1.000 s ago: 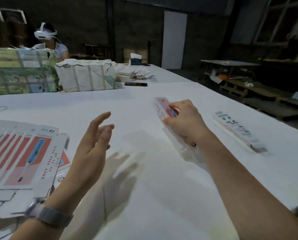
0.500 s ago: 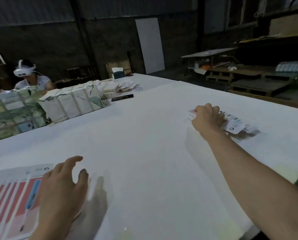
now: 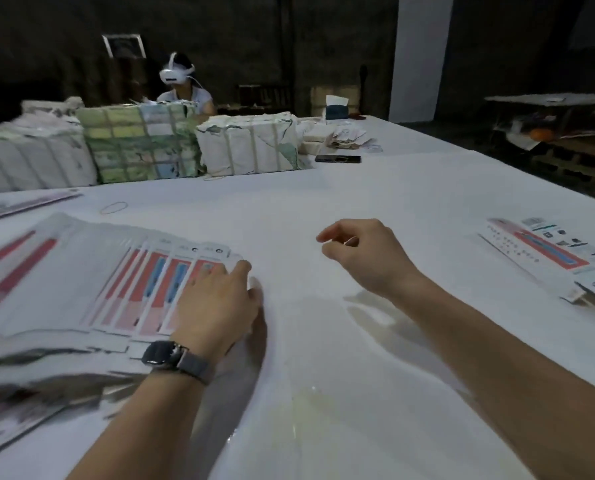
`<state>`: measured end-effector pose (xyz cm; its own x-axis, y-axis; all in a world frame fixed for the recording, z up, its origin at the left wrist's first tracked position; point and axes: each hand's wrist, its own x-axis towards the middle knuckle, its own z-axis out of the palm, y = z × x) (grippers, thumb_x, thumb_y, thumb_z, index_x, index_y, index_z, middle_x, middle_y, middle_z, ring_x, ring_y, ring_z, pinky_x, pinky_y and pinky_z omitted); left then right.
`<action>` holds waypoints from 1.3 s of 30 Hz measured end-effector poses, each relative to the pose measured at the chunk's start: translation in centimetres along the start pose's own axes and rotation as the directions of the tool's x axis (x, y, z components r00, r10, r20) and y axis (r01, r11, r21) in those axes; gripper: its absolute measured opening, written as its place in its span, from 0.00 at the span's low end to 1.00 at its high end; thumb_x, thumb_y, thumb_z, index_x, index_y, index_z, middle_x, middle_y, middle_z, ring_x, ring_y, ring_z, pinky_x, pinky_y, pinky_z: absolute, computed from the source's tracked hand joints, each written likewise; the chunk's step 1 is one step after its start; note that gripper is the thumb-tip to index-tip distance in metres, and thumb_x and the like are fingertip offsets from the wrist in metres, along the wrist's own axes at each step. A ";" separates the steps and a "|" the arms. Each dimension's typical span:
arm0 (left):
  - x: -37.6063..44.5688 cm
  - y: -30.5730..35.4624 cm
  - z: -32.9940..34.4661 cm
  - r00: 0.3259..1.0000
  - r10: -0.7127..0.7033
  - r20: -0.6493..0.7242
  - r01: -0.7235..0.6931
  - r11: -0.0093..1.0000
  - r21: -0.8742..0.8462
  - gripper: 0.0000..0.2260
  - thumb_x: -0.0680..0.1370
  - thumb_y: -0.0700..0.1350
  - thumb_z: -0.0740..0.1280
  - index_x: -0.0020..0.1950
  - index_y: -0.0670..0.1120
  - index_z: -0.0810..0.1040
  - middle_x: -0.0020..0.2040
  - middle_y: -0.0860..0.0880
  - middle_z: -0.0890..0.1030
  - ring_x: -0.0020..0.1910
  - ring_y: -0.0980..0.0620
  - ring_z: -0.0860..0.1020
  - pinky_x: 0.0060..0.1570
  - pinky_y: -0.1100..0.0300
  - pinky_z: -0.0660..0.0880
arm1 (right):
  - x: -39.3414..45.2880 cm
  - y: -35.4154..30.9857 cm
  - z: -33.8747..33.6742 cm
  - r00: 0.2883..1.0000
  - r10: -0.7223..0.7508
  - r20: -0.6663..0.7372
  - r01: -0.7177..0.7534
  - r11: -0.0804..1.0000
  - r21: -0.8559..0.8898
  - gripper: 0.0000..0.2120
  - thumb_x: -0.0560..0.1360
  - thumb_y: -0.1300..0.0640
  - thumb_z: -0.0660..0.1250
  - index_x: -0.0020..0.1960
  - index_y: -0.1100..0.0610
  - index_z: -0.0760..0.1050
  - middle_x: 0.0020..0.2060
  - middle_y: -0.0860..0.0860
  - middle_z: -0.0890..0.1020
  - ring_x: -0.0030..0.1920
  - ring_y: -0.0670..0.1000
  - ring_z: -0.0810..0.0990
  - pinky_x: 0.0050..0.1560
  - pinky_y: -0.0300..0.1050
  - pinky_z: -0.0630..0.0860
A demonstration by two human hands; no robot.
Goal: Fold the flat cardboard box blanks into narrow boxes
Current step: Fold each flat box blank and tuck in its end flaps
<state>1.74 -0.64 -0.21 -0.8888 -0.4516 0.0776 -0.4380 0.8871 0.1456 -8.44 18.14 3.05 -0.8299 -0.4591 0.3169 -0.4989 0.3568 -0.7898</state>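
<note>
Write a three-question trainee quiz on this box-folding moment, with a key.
1. True or false: the right hand holds a folded box.
2. Which hand rests on the fanned stack of flat blanks? A) left hand B) right hand C) neither
3. Fill in: the folded boxes lie on the white table to the person's ____.

Key: 1. False; it hovers above the table with loosely curled fingers, holding nothing. 2. A. 3. right.
</note>
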 end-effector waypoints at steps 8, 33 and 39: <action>-0.5 0.4 -0.8 0.993 0.038 -0.115 -0.032 0.998 0.049 0.15 0.80 0.48 0.64 0.65 0.49 0.70 0.55 0.45 0.80 0.57 0.41 0.76 0.43 0.52 0.69 | 0.2 -1.9 5.1 0.989 0.033 0.142 -0.041 0.998 0.048 0.09 0.75 0.57 0.68 0.42 0.43 0.80 0.39 0.42 0.83 0.37 0.36 0.77 0.35 0.24 0.70; -2.1 3.4 -2.9 0.981 0.031 -0.193 -0.195 0.075 -0.978 0.23 0.80 0.36 0.64 0.70 0.58 0.71 0.53 0.54 0.85 0.45 0.54 0.86 0.35 0.62 0.81 | -0.4 -0.6 3.9 0.991 -0.136 0.004 0.116 0.854 0.506 0.24 0.79 0.52 0.65 0.71 0.39 0.62 0.55 0.47 0.82 0.50 0.46 0.85 0.44 0.41 0.82; -2.1 3.8 -2.0 0.965 0.258 -0.052 0.013 -0.242 -0.970 0.21 0.84 0.42 0.58 0.69 0.65 0.71 0.58 0.48 0.85 0.47 0.47 0.86 0.41 0.54 0.82 | -1.1 -0.2 3.2 0.976 -0.212 -0.043 0.215 0.927 0.309 0.25 0.81 0.50 0.62 0.71 0.32 0.56 0.57 0.37 0.79 0.51 0.44 0.84 0.48 0.47 0.84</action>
<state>2.21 3.45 2.12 -0.9636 -0.2116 0.1634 0.2253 -0.3133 0.9225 -6.62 15.96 1.23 -0.7151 -0.4892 0.4993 -0.5635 -0.0192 -0.8259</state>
